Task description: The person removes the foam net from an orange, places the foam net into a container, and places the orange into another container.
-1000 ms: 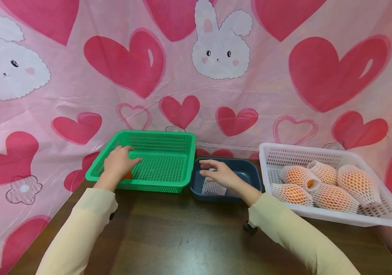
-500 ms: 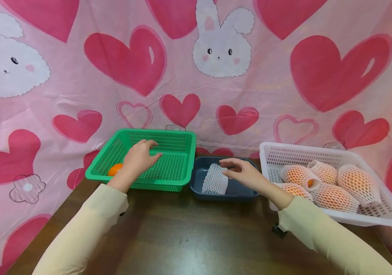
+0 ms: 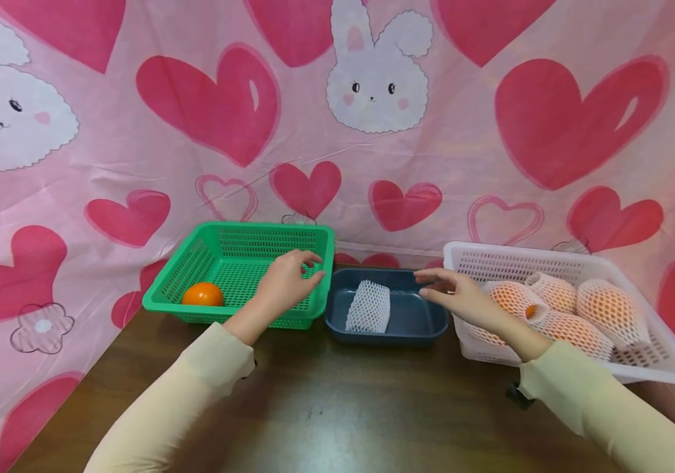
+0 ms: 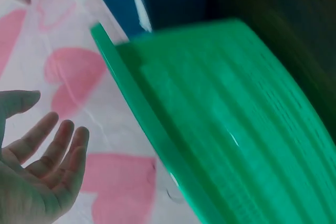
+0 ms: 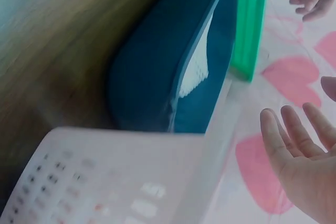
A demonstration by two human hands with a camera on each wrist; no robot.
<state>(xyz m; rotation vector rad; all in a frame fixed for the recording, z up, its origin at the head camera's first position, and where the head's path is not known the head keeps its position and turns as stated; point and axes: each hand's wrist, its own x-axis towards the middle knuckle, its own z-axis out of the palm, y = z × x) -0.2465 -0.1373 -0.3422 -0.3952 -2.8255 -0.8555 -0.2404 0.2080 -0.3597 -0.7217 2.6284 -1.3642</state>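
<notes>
An unwrapped orange (image 3: 203, 294) lies in the front left corner of the green basket (image 3: 154, 299). Above that basket's right part hovers my left hand (image 3: 287, 284), fingers loosely bent and holding nothing. My right hand (image 3: 458, 297) is in the air between the dark blue tray (image 3: 417, 315) and the white basket (image 3: 662, 374), also with nothing in it. A white foam net sleeve (image 3: 369, 307) rests in the left half of the blue tray. Several oranges in foam nets (image 3: 612, 309) fill much of the white basket; my right hand and forearm partly cover some.
The containers stand side by side along the back of a brown wooden table (image 3: 325, 401). Behind them hangs a pink cloth (image 3: 307, 144) with hearts and rabbits. The left wrist view shows the green basket's outer wall (image 4: 210, 108) close up.
My left hand has moved right, away from the orange, which is now uncovered. My right hand has moved right from above the foam net toward the white basket.
</notes>
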